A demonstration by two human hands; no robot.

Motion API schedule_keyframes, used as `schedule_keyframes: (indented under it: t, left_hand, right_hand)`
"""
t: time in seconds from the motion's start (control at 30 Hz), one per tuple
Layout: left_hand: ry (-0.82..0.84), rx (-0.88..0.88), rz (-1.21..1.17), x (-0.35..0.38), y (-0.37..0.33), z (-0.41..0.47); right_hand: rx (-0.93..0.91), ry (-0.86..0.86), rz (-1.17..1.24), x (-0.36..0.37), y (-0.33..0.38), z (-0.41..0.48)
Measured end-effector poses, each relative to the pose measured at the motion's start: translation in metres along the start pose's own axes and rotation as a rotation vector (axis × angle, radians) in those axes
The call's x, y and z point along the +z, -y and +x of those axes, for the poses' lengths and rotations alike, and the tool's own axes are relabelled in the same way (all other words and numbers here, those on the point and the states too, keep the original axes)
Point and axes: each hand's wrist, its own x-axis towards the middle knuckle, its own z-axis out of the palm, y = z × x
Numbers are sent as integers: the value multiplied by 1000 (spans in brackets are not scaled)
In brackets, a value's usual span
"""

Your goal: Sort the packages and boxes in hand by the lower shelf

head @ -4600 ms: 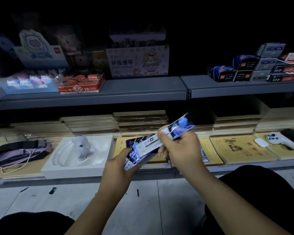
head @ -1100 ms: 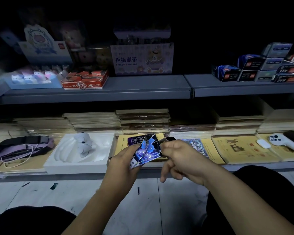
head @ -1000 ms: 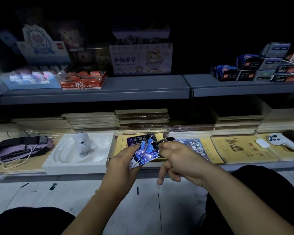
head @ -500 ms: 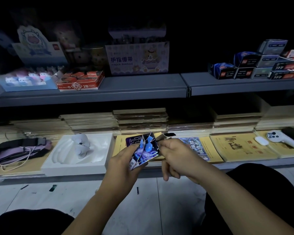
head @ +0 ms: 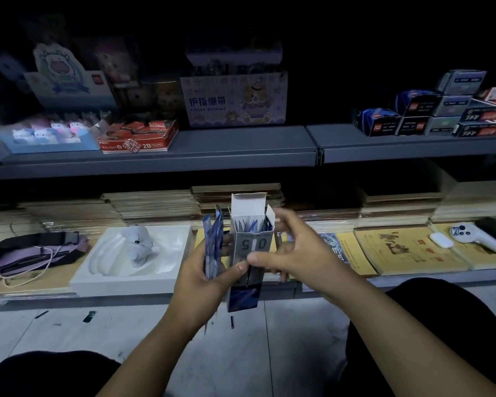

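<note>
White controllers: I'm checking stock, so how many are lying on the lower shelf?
2. One white controller lies in the white tray at the left; the second controller lies on the yellow booklets at the far right. More may be hidden in the dark.

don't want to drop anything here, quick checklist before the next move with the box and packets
1. Box upright, mouth up: ok.
2. Top flap folded back, mouth open: ok.
3. Left hand grips the box, thumb across its front: ok.
4. Loose packets held in the left hand beside the box: ok, though they stand well above the fingers and could slip.
5. Right hand at the box's right side, fingers curled round it: ok, blurred.
6. Room left inside the box: cannot tell; packet tops already show in the mouth.
</note>
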Motion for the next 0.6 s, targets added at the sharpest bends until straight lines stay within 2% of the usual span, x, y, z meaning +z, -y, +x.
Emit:
schedule_keyframes:
  t: [0.07,0.33,0.6]
  left_hand:
    - [38,-9,-37,-1,-2,-3]
    - [118,-106,-124,-7,-3,-4]
    - [61,-134,-163,-7,-5,-2]
  right_hand:
    - [-21,90,41,5,-1,0]
    - [-71,132,186,2,4,-5]
    - [-146,40,260,5,3,-3]
